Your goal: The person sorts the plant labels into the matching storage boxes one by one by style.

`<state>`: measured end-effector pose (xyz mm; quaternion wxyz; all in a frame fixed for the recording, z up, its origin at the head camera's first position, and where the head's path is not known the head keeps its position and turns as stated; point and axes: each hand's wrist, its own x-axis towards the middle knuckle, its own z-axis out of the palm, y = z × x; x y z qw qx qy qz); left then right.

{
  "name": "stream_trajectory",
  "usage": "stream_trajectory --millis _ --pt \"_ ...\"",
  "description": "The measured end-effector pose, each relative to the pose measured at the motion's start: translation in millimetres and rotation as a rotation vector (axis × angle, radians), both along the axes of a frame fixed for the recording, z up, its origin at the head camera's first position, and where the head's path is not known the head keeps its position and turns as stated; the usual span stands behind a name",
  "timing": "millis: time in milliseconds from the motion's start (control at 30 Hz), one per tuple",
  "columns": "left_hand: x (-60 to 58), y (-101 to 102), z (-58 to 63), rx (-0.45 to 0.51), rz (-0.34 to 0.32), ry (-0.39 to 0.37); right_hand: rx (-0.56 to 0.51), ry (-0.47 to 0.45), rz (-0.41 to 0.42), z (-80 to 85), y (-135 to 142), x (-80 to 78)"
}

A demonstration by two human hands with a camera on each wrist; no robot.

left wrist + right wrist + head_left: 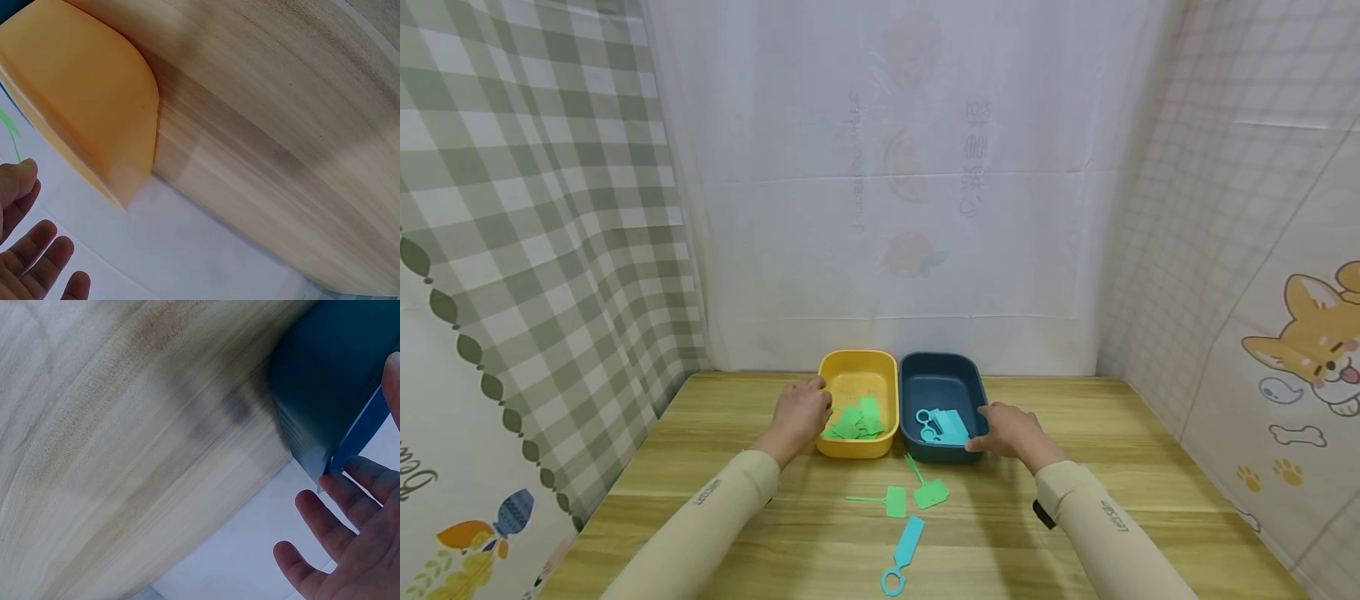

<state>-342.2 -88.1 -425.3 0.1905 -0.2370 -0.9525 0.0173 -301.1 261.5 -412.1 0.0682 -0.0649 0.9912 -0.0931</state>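
My left hand (801, 414) is at the left rim of a yellow bin (853, 449). Its thumb and forefinger pinch the thin tail of a green tag (10, 125), while the other fingers spread loosely. Several green tags (857, 421) with flat heads lie in the front of that bin. Beside it stands a dark blue bin (940, 453) with light blue tags (951, 427), some with ring ends. My right hand (1011, 433) is at this bin's front right rim, fingers relaxed and apart, holding nothing visible.
On the wooden table (760, 533) in front of the bins lie two green tags, one with its tail leftward (896, 502) and one slanted (931, 494). Nearer is a light blue ring-ended tag (909, 542). A white curtain (895, 275) hangs behind the table; patterned cloths flank it.
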Motion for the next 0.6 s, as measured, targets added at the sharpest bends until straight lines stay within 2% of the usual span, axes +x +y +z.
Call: stream_trajectory --millis 333,600 --pt "-3.4 4.4 -3.2 0.018 0.086 -0.049 -0.009 0.007 0.005 -0.9 0.3 0.1" --pt "-8.8 13.1 -9.1 0.058 0.121 -0.056 -0.010 0.007 0.005 -0.7 0.4 0.1"
